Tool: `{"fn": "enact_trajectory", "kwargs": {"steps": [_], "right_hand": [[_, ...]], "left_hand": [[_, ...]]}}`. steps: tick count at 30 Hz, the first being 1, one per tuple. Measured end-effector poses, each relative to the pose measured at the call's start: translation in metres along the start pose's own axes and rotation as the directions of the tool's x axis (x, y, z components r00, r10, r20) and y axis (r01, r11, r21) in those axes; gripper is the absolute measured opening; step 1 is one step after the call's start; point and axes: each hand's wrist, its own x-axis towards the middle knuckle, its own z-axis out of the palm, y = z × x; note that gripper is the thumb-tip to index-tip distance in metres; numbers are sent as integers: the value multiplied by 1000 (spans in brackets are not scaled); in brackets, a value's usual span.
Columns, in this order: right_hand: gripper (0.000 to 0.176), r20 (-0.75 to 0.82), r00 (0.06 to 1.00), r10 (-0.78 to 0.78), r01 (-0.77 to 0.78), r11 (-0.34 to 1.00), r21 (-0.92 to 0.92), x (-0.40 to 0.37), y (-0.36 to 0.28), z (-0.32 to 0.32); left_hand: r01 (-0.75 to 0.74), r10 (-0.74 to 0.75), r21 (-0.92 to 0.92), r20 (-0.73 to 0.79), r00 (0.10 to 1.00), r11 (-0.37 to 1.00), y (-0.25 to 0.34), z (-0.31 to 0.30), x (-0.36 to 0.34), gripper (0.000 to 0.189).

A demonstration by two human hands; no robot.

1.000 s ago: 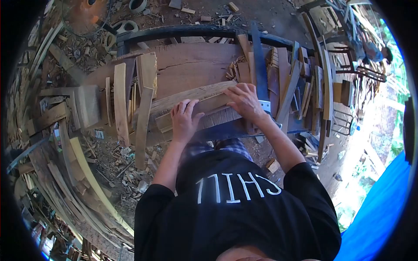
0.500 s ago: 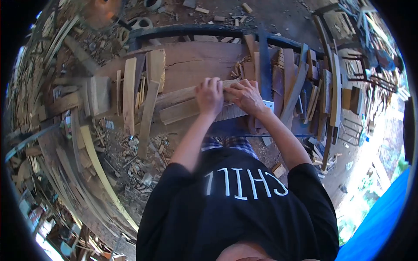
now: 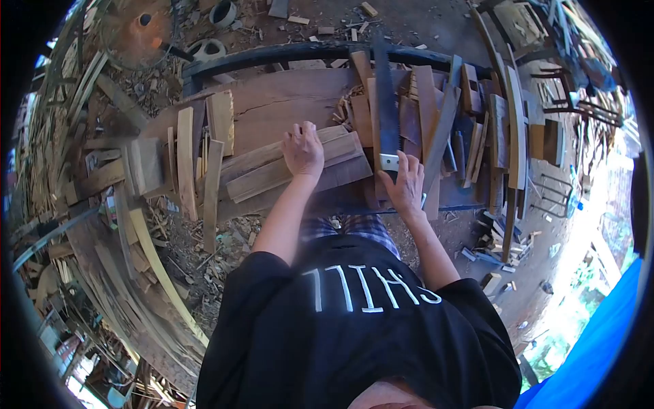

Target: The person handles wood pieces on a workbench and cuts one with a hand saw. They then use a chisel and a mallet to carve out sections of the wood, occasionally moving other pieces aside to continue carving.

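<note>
My left hand (image 3: 304, 151) is closed over a wooden board (image 3: 334, 153) that lies slantwise on the workbench, fingers curled across its far edge. A second, flatter wooden piece (image 3: 272, 178) lies along the near side of that board. To the right, my right hand (image 3: 406, 184) is wrapped round the pale handle of a handsaw (image 3: 387, 109). Its long dark blade points away from me and rests among loose wood strips. The palm side of this hand is hidden.
The workbench (image 3: 272, 85) has a cracked wooden top and a dark rail (image 3: 286, 54) at its far side. Upright-lying offcuts (image 3: 185, 160) stand left; several strips (image 3: 443, 129) crowd the right. Scrap wood litters the ground, and a metal chair (image 3: 555, 194) stands right.
My right hand has left the board and moved right and nearer to me, onto the handsaw's handle. My left hand stays on the board. The whole view has shifted slightly.
</note>
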Motion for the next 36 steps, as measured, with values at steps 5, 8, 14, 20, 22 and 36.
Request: {"fn": "enact_trajectory", "kwargs": {"steps": [5, 8, 14, 20, 22, 36], "right_hand": [[69, 60, 997, 53, -52, 999, -12, -8, 15, -1], [62, 170, 972, 163, -152, 986, -72, -16, 17, 2], [48, 20, 987, 157, -158, 970, 186, -29, 22, 14], [34, 1, 980, 197, -164, 815, 556, -48, -2, -12], [26, 6, 981, 192, -149, 741, 655, -60, -18, -16], [29, 141, 960, 244, -274, 700, 659, -115, -29, -3]], "left_hand": [[98, -82, -99, 153, 985, 990, 4, -9, 0, 26], [77, -56, -111, 181, 982, 991, 10, -14, 4, 32], [-34, 42, -48, 180, 983, 998, 7, -8, 2, 36], [-141, 141, 6, 44, 989, 990, 9, 1, 1, 34], [-103, 108, -62, 74, 991, 993, 4, 4, -1, 35], [-127, 132, -40, 213, 968, 991, 11, -13, 2, 47]]}}
